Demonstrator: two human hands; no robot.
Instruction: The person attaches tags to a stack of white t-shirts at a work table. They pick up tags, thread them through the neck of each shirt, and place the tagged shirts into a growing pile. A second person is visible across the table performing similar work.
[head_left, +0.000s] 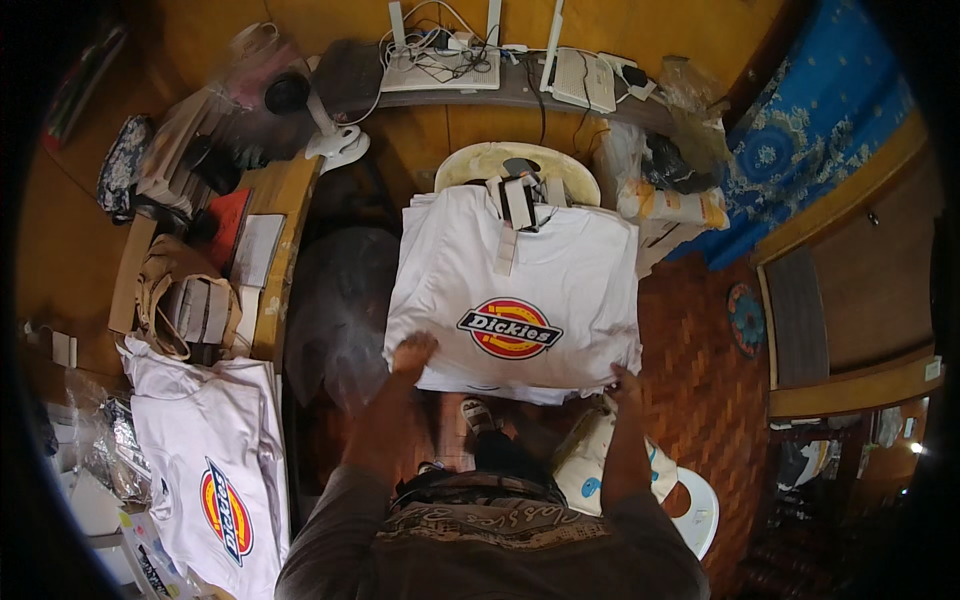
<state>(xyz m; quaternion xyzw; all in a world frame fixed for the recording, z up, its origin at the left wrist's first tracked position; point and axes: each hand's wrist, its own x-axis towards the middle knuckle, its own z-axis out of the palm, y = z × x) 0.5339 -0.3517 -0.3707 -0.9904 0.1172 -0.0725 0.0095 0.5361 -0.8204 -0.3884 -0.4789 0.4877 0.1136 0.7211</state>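
Observation:
A white T-shirt (590, 270) with a red, yellow and dark-blue emblem lies folded on top of a stack of white shirts in front of me. Tags hang at its collar. My left hand (415, 352) rests on the lower left part of this shirt, its fingers lying over the cloth and slightly blurred. At the lower right corner, my right hand (624, 380) has its fingers closed on the shirt's edge. The chair (465, 165) behind the stack shows only its pale rounded top.
Another pile of white printed shirts (165, 420) is at the left, beside a brown bag (165, 265). Routers (425, 75) and cables occupy the back shelf. Clear plastic (340, 300) lies left of the stack. A white stool (703, 510) and a cream bag (585, 460) are near my right arm.

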